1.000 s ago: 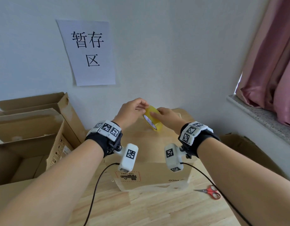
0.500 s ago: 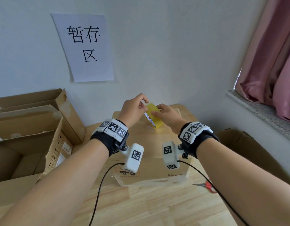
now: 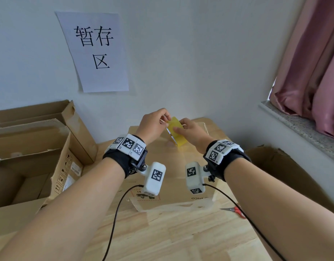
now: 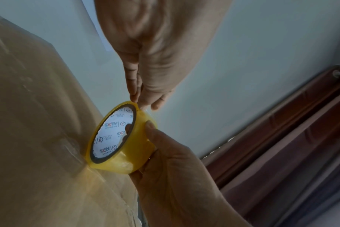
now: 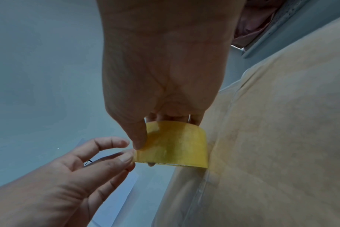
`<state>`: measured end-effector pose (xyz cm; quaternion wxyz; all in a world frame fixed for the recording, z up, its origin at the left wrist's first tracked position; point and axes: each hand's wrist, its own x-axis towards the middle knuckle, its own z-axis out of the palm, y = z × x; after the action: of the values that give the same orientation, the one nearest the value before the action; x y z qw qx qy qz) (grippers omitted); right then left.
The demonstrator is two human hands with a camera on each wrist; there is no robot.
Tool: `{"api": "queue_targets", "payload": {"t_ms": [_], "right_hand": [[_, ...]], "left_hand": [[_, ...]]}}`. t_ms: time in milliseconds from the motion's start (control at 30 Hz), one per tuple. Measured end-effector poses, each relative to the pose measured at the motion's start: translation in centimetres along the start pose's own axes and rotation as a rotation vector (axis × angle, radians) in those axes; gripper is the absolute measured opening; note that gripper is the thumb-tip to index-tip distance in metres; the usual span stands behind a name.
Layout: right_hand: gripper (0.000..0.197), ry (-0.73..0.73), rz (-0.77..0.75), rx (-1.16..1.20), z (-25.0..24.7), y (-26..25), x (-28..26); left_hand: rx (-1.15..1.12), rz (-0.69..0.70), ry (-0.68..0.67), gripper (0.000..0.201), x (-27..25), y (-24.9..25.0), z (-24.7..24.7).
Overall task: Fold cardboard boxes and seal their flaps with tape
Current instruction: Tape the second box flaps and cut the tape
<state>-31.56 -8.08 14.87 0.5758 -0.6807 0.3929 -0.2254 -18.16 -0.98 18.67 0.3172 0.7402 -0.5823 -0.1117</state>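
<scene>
Mid-task, taping stage. Yellow tape roll (image 3: 176,131) held upright over the far part of the folded cardboard box (image 3: 162,187), lower edge touching or nearly touching the box top, per wrist views. Right hand (image 3: 192,133) wrapped around the roll, thumb on the outer face, other fingers behind and through the core. Left hand (image 3: 153,127) at the roll's upper rim, thumb and fingertips (image 5: 126,158) pinched on the tape edge, apparently picking at or lifting the free end; remaining fingers loosely spread. No visible length of tape pulled off yet.

Done, by the look of it: box on the wooden table (image 3: 171,238) already folded, top flaps closed and flat. Clear tape seems present along the centre seam in the wrist views and on the near edge in the head view; extent hard to tell, glare and blur.

Left, as a judgement: free the end, pull a strip, lay across the seam, press down, cut. Red-handled scissors (image 3: 235,210) on the table right of the box, untouched, well apart from both hands.

More work likely: opened cardboard boxes (image 3: 30,147) stacked at left, flaps up, unsealed. Another piece of cardboard (image 3: 286,174) at right, state unclear.
</scene>
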Motion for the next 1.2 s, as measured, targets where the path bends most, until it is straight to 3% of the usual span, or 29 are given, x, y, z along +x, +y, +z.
{"api": "queue_targets", "payload": {"t_ms": [500,1200], "right_hand": [[0.012,-0.026,-0.015,0.015,-0.16,0.10,-0.07],[0.008,-0.036,0.001,0.042,-0.69,0.10,0.08]], "left_hand": [[-0.041,-0.037,-0.084,0.012,-0.13,-0.41,-0.60],[0.071,0.104,0.025,0.018,-0.09,0.16,-0.01]]}}
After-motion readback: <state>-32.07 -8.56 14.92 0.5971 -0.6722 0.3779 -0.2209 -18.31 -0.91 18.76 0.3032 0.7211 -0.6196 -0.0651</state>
